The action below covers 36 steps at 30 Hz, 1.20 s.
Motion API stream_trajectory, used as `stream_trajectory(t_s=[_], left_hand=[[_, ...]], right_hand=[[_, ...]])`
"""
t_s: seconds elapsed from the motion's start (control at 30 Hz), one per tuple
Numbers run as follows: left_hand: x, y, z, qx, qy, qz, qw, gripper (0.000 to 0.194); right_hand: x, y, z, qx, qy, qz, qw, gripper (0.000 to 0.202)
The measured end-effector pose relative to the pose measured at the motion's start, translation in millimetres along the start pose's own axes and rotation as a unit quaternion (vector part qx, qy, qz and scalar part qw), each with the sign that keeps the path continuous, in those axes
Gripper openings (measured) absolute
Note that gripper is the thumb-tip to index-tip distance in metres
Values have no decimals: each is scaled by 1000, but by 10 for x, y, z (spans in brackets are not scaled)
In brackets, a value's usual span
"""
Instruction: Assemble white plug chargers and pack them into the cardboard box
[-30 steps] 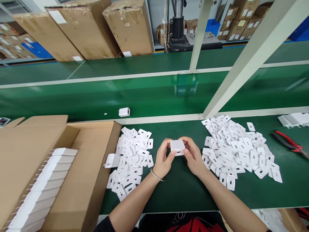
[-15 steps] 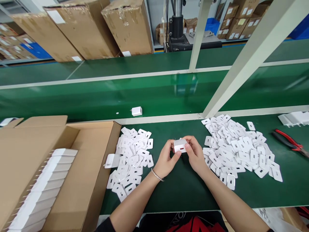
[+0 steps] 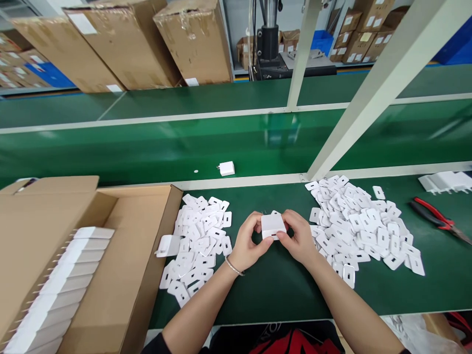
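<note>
Both hands hold one white plug charger (image 3: 273, 225) above the green table, its metal prongs pointing away from me. My left hand (image 3: 251, 239) grips the charger's left side, with thumb at the lower edge. On the other side my right hand (image 3: 297, 237) has its thumb pressed at the near face, partly covering a small slot. A pile of flat white slotted plates (image 3: 201, 236) lies left of my hands. Right of them spreads a larger pile of similar plates (image 3: 363, 226). One white charger (image 3: 168, 245) rests between the left pile and the box.
An open cardboard box (image 3: 121, 236) at left holds a row of white chargers (image 3: 70, 285). Red-and-black pliers (image 3: 435, 216) and several white chargers (image 3: 446, 181) lie at right. Behind runs a green belt (image 3: 147, 152) carrying another charger (image 3: 226, 168); a slanted white post (image 3: 365, 98) rises there.
The charger in my hands has tilted, so its broad top now shows and its slotted face is turned down. The charger on the belt has moved right.
</note>
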<state>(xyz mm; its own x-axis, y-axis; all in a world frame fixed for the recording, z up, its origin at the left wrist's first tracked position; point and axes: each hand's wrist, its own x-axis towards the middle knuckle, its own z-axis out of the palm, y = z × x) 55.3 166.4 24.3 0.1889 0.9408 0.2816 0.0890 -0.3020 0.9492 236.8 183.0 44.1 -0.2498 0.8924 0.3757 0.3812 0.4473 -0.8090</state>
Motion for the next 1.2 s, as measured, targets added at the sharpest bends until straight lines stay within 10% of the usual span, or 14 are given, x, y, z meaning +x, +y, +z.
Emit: stream_trajectory(t_s=[0.37,0.63,1.2], left_hand=[[-24,33,9,-34,-40,19,998,50],[76,32,-9,19,44,26,999,53],[79,231,456,-106,75,-89,988,62]], right_hand=[[5,-64,-37,12,36,-37,999,47],[50,-46,-22,65,-75,37,994,35],[-82,95,87,42,23,78,996,46]])
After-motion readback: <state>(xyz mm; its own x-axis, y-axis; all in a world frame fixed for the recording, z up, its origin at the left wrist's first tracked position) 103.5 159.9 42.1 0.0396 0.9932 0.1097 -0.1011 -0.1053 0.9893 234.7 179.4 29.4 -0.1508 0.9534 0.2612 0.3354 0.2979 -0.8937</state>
